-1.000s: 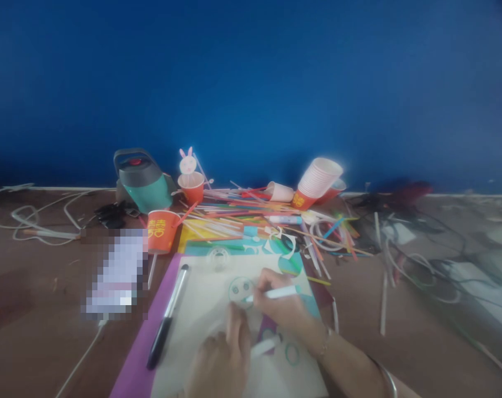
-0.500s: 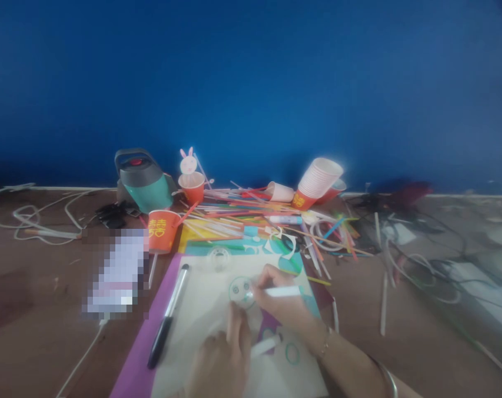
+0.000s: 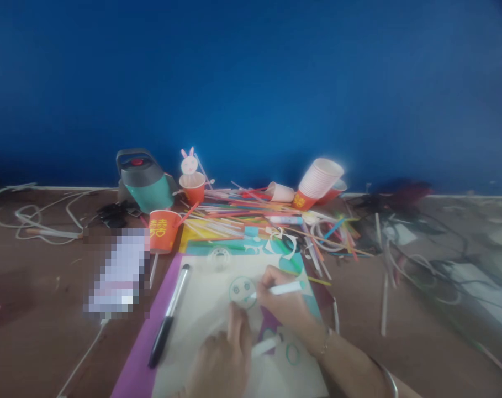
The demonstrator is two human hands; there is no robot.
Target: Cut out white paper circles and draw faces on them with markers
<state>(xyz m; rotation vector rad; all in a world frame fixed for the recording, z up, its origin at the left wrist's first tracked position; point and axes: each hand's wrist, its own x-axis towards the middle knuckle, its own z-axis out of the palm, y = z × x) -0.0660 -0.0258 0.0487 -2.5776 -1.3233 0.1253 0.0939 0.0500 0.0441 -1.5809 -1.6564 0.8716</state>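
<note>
A round white paper face (image 3: pixel 242 289) with a green outline and two eyes lies on the white sheet (image 3: pixel 201 309). My right hand (image 3: pixel 284 298) pinches a white marker (image 3: pixel 287 288) with a teal end, its tip on the lower part of the face. The fingertips of my left hand (image 3: pixel 226 348) press down at the face's lower edge, the other fingers curled. Between my hands lie the marker's white cap-like tube (image 3: pixel 265 346) and a purple paper piece (image 3: pixel 269 320). A small green ring (image 3: pixel 292 354) is drawn on the sheet by my right wrist.
A black-and-silver marker (image 3: pixel 169 315) lies left of my hands. Beyond the sheet are a tape roll (image 3: pixel 219 258), many straws (image 3: pixel 234 209), a red cup (image 3: pixel 164 231) and stacked cups (image 3: pixel 317 179). A teal jug (image 3: pixel 147 185) and a phone (image 3: pixel 120 271) stand and lie at left.
My right hand has shifted slightly right and the marker's rear end has dipped and tilted. More of the face's right edge shows. My left hand stays in place.
</note>
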